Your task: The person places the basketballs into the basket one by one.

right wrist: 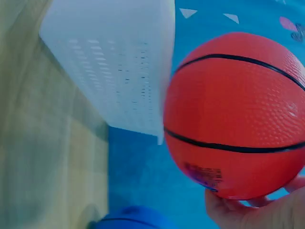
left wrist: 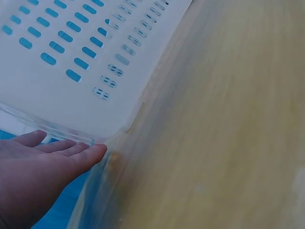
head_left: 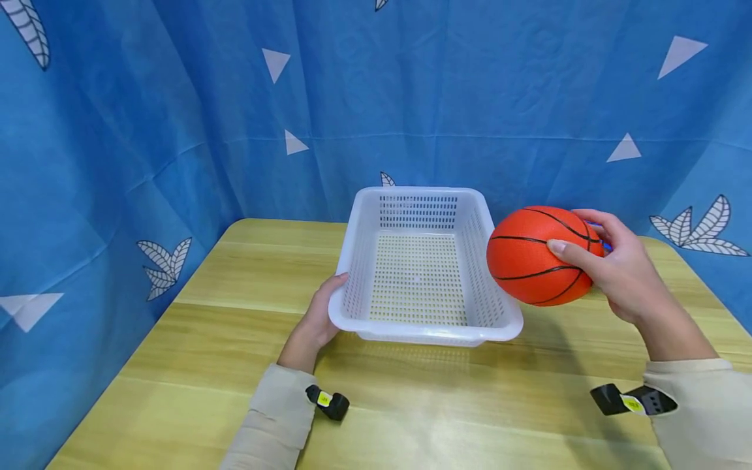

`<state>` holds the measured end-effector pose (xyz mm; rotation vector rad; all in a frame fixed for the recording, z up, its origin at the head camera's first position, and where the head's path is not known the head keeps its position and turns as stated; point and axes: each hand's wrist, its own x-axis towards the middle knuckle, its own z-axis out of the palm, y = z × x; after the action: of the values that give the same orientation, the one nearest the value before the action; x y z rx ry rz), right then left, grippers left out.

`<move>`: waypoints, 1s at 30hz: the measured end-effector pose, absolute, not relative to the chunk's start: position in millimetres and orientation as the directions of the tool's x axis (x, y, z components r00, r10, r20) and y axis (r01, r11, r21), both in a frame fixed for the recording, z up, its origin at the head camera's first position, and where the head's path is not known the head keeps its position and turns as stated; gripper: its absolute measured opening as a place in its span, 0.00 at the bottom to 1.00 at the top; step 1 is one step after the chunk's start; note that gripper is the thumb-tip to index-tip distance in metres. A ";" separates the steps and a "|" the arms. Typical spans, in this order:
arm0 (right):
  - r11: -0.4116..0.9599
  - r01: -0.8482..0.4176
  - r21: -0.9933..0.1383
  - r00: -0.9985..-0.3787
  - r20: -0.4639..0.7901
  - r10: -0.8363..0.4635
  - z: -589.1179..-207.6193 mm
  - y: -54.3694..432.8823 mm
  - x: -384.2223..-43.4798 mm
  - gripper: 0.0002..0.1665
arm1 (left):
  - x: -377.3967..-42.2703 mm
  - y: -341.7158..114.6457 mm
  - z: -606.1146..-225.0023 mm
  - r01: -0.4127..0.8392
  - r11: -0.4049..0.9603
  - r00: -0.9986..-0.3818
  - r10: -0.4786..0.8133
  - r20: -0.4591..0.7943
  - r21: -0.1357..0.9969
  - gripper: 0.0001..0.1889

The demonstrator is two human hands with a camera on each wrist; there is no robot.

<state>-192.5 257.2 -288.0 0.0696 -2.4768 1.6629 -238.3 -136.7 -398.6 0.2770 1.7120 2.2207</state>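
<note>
A white plastic basket with slotted walls stands on the table, its inside bare. My left hand touches its rim at the near left corner; in the left wrist view the fingers look fairly straight against the rim. My right hand grips a small red basketball with black lines, thumb on the near side. The ball is held up beside the basket's right wall, overlapping the rim in the head view. In the right wrist view, fingers support the ball from below.
A blue ball with a dark line shows at the bottom of the right wrist view; in the head view it is mostly hidden behind my right hand. Blue curtains hang behind and beside the wooden table.
</note>
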 end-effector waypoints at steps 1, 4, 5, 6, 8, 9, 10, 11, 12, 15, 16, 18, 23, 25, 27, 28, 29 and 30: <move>0.442 -0.116 -0.890 -0.989 0.145 0.033 -283.9 253.6 -192.5 0.36 | -238.0 -137.1 -398.3 -0.137 -0.227 -0.930 0.364 -0.046 0.964 0.31; 0.551 -0.112 -0.827 -0.992 0.125 -0.015 -273.5 242.7 -193.1 0.43 | -237.9 -138.1 -397.6 -0.135 -0.230 -0.933 0.358 -0.045 0.964 0.31; 0.576 -0.116 -0.809 -0.992 0.122 -0.028 -271.0 239.1 -193.3 0.44 | -237.8 -138.3 -397.4 -0.135 -0.231 -0.933 0.357 -0.045 0.964 0.31; 0.589 -0.123 -0.798 -0.992 0.122 -0.042 -269.2 235.5 -193.5 0.45 | -237.6 -138.6 -397.4 -0.137 -0.231 -0.934 0.355 -0.048 0.963 0.31; 0.596 -0.139 -0.791 -0.990 0.122 -0.069 -267.6 229.0 -193.9 0.45 | -237.3 -138.9 -397.5 -0.136 -0.230 -0.933 0.358 -0.046 0.964 0.31; 0.586 -0.144 -0.798 -0.990 0.118 -0.082 -267.4 225.9 -193.9 0.45 | -237.1 -139.0 -397.6 -0.139 -0.227 -0.933 0.357 -0.050 0.964 0.31; 0.577 -0.147 -0.804 -0.989 0.115 -0.091 -267.4 223.1 -194.0 0.46 | -236.8 -139.0 -397.6 -0.143 -0.227 -0.933 0.357 -0.054 0.963 0.31; 0.571 -0.149 -0.807 -0.989 0.114 -0.098 -267.5 220.6 -194.0 0.46 | -236.6 -138.9 -397.8 -0.145 -0.227 -0.932 0.358 -0.055 0.963 0.31; 0.565 -0.151 -0.811 -0.988 0.111 -0.105 -267.3 218.3 -194.1 0.47 | -236.6 -138.8 -398.1 -0.144 -0.229 -0.931 0.361 -0.054 0.963 0.31; 0.606 -0.163 -0.779 -0.986 0.115 -0.116 -264.4 211.0 -195.2 0.50 | -236.6 -138.3 -398.4 -0.140 -0.236 -0.928 0.371 -0.044 0.962 0.32; 0.637 -0.172 -0.752 -0.985 0.123 -0.120 -262.6 208.1 -196.2 0.50 | -236.9 -138.0 -398.2 -0.137 -0.241 -0.926 0.376 -0.038 0.961 0.32; 0.699 -0.195 -0.689 -0.981 0.135 -0.140 -258.5 200.0 -198.4 0.51 | -237.3 -137.6 -397.9 -0.134 -0.247 -0.924 0.380 -0.031 0.960 0.32; 0.821 -0.292 -0.491 -0.956 0.175 -0.235 -251.7 169.9 -204.0 0.49 | -236.6 -138.3 -397.6 -0.144 -0.235 -0.930 0.364 -0.050 0.961 0.32; 0.843 -0.346 -0.413 -0.938 0.180 -0.297 -252.4 157.4 -206.5 0.48 | -236.2 -138.5 -398.0 -0.145 -0.227 -0.932 0.358 -0.055 0.963 0.32; 0.856 -0.394 -0.333 -0.919 0.170 -0.357 -255.4 145.5 -210.1 0.46 | -236.6 -138.4 -399.1 -0.144 -0.228 -0.931 0.361 -0.053 0.963 0.32; 0.860 -0.415 -0.298 -0.909 0.163 -0.383 -257.6 139.9 -212.1 0.45 | -236.9 -138.1 -399.6 -0.142 -0.226 -0.930 0.365 -0.051 0.964 0.32; 0.860 -0.432 -0.272 -0.901 0.155 -0.404 -260.2 134.6 -214.2 0.44 | -237.5 -137.6 -400.2 -0.139 -0.226 -0.928 0.370 -0.047 0.964 0.33; 0.860 -0.447 -0.248 -0.894 0.149 -0.422 -263.3 129.8 -216.5 0.42 | -238.1 -137.1 -400.8 -0.134 -0.225 -0.926 0.375 -0.041 0.965 0.33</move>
<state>-216.5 129.8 -263.3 0.6887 -2.9432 0.4258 -238.1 -137.1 -400.8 0.2862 1.7115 2.2127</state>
